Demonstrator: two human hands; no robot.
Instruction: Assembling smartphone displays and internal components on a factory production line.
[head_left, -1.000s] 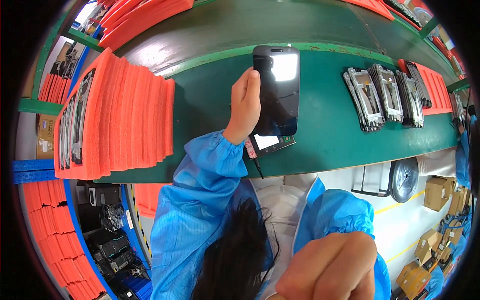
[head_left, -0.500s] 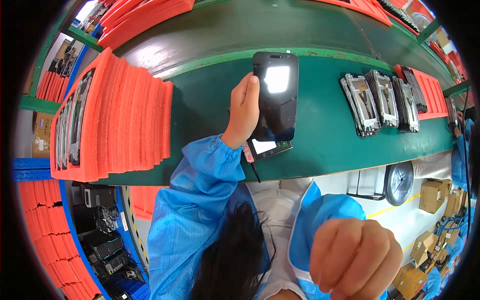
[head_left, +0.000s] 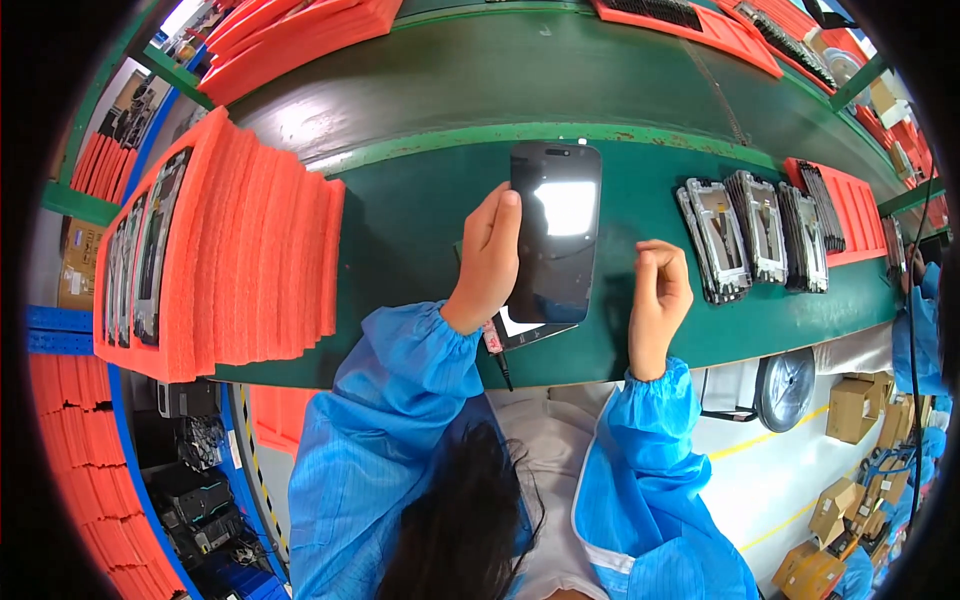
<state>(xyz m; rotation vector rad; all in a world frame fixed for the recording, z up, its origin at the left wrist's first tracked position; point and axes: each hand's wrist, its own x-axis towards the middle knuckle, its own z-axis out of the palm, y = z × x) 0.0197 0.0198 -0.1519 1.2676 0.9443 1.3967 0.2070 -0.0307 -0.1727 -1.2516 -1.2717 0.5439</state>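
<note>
My left hand grips a black phone screen by its left edge, thumb on the front. The glass faces up and mirrors a bright light. Partly beneath the screen lies a small dark device with a white display, a pink-labelled piece and a black cable at its left end. To the right of the screen, apart from it, my right hand is raised over the green bench. Its fingers are curled in and the thumb is against them; whether something small is pinched there cannot be seen.
Thick stacked red foam trays stand at the left, holding dark phone parts at their outer face. Silver-framed phone parts stand in rows at the right, beside a red foam tray. A shelf with red trays runs behind the green bench.
My right hand has moved from close in front of the camera at lower right to over the bench beside the screen. My left hand still holds the screen; the whole view has shifted slightly.
</note>
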